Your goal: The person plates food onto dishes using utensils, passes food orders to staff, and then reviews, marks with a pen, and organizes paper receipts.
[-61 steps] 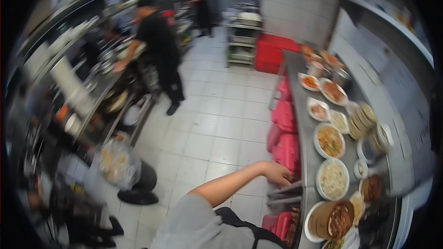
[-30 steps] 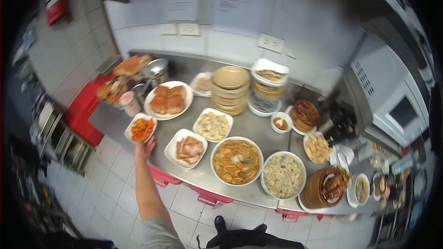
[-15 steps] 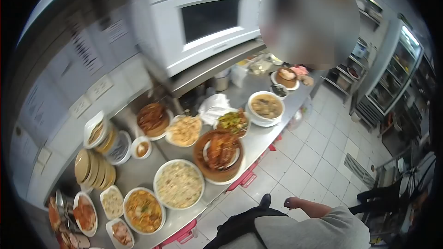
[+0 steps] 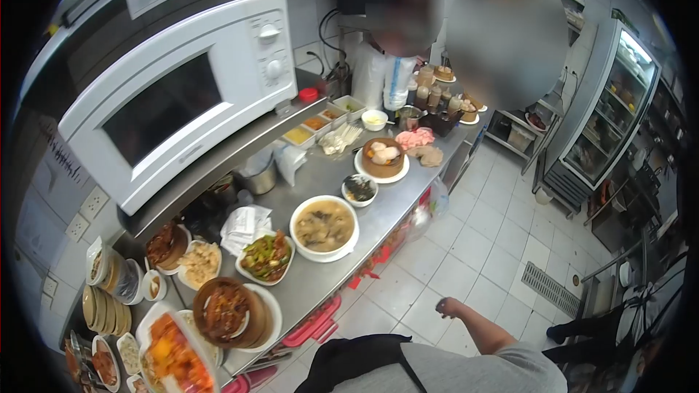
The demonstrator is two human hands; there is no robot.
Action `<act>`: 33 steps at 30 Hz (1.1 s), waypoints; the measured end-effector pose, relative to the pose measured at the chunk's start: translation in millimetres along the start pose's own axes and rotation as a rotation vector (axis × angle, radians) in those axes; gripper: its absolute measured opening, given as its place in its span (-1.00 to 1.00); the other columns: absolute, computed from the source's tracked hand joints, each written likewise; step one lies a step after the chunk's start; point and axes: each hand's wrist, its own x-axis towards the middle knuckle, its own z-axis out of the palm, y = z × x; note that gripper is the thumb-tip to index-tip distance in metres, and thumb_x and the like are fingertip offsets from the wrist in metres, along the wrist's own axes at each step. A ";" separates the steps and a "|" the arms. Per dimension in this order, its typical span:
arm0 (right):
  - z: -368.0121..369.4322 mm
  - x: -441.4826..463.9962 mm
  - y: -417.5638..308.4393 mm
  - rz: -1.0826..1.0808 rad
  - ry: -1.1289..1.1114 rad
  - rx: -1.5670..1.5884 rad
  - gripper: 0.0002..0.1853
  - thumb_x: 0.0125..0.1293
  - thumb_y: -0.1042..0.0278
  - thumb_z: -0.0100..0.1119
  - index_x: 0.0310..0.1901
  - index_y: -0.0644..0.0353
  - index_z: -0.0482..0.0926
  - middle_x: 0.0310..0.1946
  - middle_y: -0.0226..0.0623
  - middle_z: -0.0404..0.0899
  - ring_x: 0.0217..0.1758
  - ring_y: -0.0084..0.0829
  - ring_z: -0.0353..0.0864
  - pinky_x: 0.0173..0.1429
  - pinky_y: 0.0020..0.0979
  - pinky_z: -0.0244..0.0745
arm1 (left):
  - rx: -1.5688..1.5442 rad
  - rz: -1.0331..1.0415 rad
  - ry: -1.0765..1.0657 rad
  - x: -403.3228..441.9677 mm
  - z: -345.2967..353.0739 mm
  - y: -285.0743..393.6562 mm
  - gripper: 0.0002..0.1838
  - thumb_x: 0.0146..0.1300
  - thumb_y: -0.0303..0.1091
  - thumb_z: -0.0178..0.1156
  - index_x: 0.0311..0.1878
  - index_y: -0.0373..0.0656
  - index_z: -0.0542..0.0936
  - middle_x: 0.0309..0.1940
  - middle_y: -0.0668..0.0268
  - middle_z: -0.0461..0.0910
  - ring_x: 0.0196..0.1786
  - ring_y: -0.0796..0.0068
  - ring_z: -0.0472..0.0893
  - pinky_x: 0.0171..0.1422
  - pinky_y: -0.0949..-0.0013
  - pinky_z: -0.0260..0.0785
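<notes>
My right hand (image 4: 448,308) hangs over the tiled floor beside the counter, fingers curled in, with nothing visible in it. My left hand is out of view. At the lower left, a white dish of orange-red food (image 4: 178,353) looks large and tilted, close to the camera and overlapping the plates behind it; what supports it is hidden. Right beside it is a wooden steamer with dark braised food (image 4: 227,313) on a white plate. Further along stand a dish of green vegetables (image 4: 265,256), a large soup bowl (image 4: 324,227) and a small bowl of dark greens (image 4: 359,189).
A white microwave (image 4: 182,94) sits on a shelf above the steel counter (image 4: 320,276). Two people with blurred heads stand at the far end near sauce bottles (image 4: 435,96). Pink crates (image 4: 313,324) jut out below the counter. A glass-door fridge (image 4: 608,113) stands right.
The view has swung and moved along the counter, so the microwave and dishes appear further left. The dish of orange-red food now looks larger and tilted. A second person at the far end shows.
</notes>
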 end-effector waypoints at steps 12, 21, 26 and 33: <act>-210.8 33.6 -177.6 -0.440 -0.093 0.369 -0.63 0.30 0.19 0.06 0.07 0.17 0.45 -0.17 -0.39 0.57 -0.10 -0.50 0.60 -0.08 -0.43 0.45 | 0.061 -0.499 -0.698 146.7 238.6 -179.9 -0.36 0.09 -0.40 0.06 0.29 -0.23 0.20 0.17 0.08 0.36 0.08 0.11 0.50 0.02 0.01 0.50; -449.3 109.3 -183.1 -0.600 0.628 0.022 -0.81 0.11 0.43 0.07 -0.26 0.19 0.64 -0.54 -0.22 0.62 -0.46 -0.37 0.64 -0.30 -0.32 0.52 | 0.151 -0.412 -0.681 181.5 447.6 -222.7 -0.41 0.15 -0.45 -0.11 0.30 -0.25 0.13 0.14 0.03 0.36 0.09 0.05 0.49 0.02 -0.01 0.51; -560.5 150.7 -220.7 -0.770 0.845 -0.104 -0.79 0.06 0.51 0.06 -0.24 0.21 0.61 -0.49 -0.13 0.61 -0.38 -0.16 0.62 -0.23 -0.25 0.51 | 0.138 -0.399 -0.748 176.3 525.0 -262.9 -0.37 0.04 -0.56 -0.21 0.29 -0.30 0.08 0.11 -0.07 0.36 0.01 -0.12 0.52 -0.10 -0.08 0.57; -640.9 276.6 -258.6 -1.254 0.704 -0.492 -0.69 0.06 0.51 0.09 -0.10 0.14 0.56 -0.50 -0.02 0.53 -0.37 -0.05 0.54 -0.19 -0.15 0.47 | 0.099 -0.414 -0.616 117.6 604.8 -357.2 -0.33 0.03 -0.58 -0.23 0.32 -0.30 0.02 0.12 -0.12 0.34 -0.05 -0.18 0.55 -0.08 -0.01 0.57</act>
